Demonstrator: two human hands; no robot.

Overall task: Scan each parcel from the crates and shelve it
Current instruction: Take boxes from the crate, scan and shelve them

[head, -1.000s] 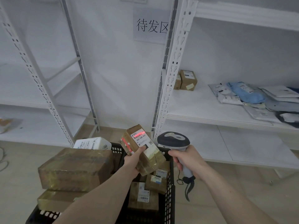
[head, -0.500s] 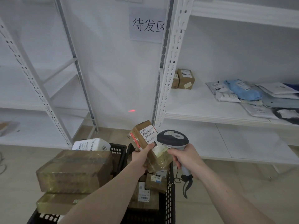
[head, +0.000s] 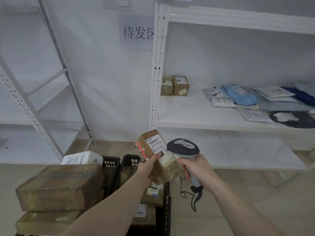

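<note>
1. The left hand (head: 150, 165) holds a small brown parcel (head: 157, 156) up in the air. The thumb lies on the front of the box and the other fingers wrap around behind it.
2. The parcel is tilted. Its white label faces up, and you can read "060-068-A05" on it. It has red tape on its left edge.
3. The right hand (head: 196, 169) grips the handle of a grey scanner (head: 183, 148). All the fingers are curled tight around the handle.
4. The head of the scanner is just beside the parcel, on its right side. A dark cord hangs down from the bottom of the handle.
5. The parcel is above two black crates (head: 111, 163) that stand on the floor. More brown parcels lie inside the crates.
6. Two big brown boxes (head: 58, 186) wrapped in clear tape sit stacked at the lower left. A white box (head: 81, 158) sits behind them.
7. A white shelf (head: 196, 116) is on the right. Two small brown boxes (head: 175, 86) stand at its back left corner. Soft mail bags (head: 259, 101) in white, blue and black lie on it further right.
8. Another white shelf rack (head: 25, 106) stands on the left.
9. A paper sign (head: 136, 32) with three big characters hangs on the wall between the racks.
</note>
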